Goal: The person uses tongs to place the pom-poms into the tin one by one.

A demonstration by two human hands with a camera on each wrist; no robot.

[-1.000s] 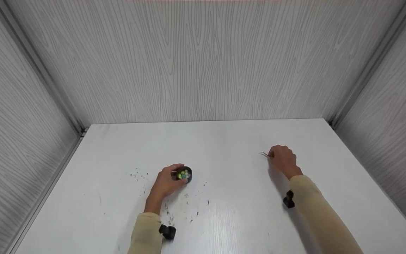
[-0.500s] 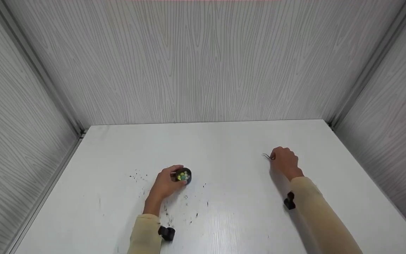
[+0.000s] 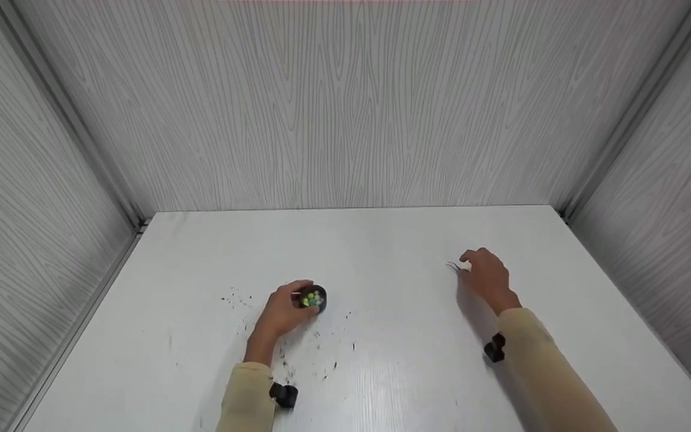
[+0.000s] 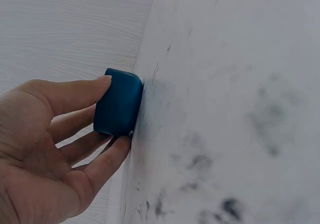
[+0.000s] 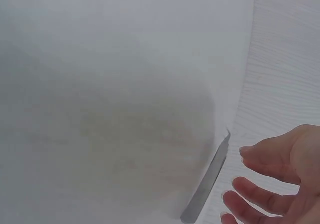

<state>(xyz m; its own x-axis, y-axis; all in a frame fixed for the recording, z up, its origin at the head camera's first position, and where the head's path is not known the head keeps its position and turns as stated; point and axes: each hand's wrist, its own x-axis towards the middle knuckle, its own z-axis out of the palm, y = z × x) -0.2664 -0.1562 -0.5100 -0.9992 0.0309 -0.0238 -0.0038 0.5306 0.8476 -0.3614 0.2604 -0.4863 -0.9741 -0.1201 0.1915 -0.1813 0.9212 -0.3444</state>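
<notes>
My left hand (image 3: 281,311) grips a small round cup, thumb on one side and fingers on the other. The left wrist view shows the cup's smooth dark-blue wall (image 4: 118,104) standing on the table. Several small green, yellow and pale balls (image 3: 312,296) lie inside it. On the right, steel tweezers (image 5: 207,184) with thin curved tips lie on the table. My right hand (image 5: 280,179) is beside them, fingers loosely bent and apart from the tweezers, with nothing held.
The white tabletop (image 3: 381,252) has dark specks and smudges (image 3: 285,360) around the left forearm. Grey wood-grained panels stand behind the table (image 3: 345,108) and along both sides. A small black camera is strapped at each wrist.
The right fingers have let go of the tweezers and spread away from them, after both shifted slightly right. The left hand and the cup have stayed in place.
</notes>
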